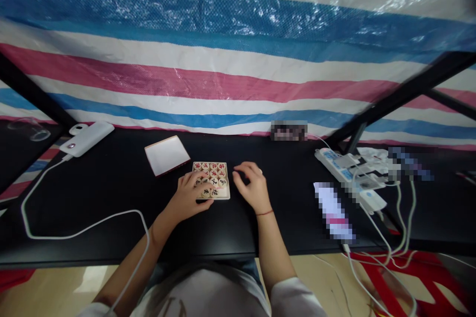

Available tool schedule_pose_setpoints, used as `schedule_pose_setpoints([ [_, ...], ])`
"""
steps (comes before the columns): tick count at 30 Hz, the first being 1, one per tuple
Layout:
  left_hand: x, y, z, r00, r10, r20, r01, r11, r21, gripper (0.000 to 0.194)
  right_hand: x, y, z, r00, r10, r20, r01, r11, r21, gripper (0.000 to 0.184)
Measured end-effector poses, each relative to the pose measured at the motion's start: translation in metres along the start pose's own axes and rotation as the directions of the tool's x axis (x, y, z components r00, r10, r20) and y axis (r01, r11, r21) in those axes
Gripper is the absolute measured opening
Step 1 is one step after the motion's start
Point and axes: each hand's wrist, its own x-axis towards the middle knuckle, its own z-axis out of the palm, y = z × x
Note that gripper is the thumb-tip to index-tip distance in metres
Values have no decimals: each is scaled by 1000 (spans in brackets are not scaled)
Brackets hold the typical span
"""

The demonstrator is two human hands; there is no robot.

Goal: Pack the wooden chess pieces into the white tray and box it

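Note:
A shallow white box (pixel 228 192) holds rows of round xiangqi pieces (pixel 213 173), marked with red characters in the far rows and dark ones in the near rows. My left hand (pixel 189 195) lies over the box's left side, its fingers spread across some pieces and hiding them. The left thumb reaches along the near edge of the box. Just right of the box, my right hand (pixel 253 183) hovers or rests with curved fingers. A gap shows between its thumb and fingertips, with nothing visible in it. The box lid (pixel 167 154), white inside, lies behind and left of the box.
On the black table (pixel 111 183), a white power bank (pixel 87 138) with a long white cable (pixel 85 233) sits left. A blurred phone-like object (pixel 334 213), a power strip (pixel 334 163) and tangled cables are right. A striped plastic sheet (pixel 208 79) hangs behind the table.

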Motion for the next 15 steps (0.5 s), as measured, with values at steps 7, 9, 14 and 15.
schedule_pose_setpoints([
  [7,6,8,0,997,49,-53,-46,997,56,29,-8,49,1,965,252,-77,-261,880,-396,37],
  [9,8,8,-3,993,66,-101,-58,996,74,29,-10,55,4,956,289,-57,-288,877,-384,32],
  [14,14,9,-13,987,103,-122,-94,992,80,25,-8,51,5,953,303,-17,-295,911,-289,33],
  [15,13,9,-15,988,105,-114,-96,992,81,22,-7,48,5,958,286,-13,-280,928,-247,32],
])
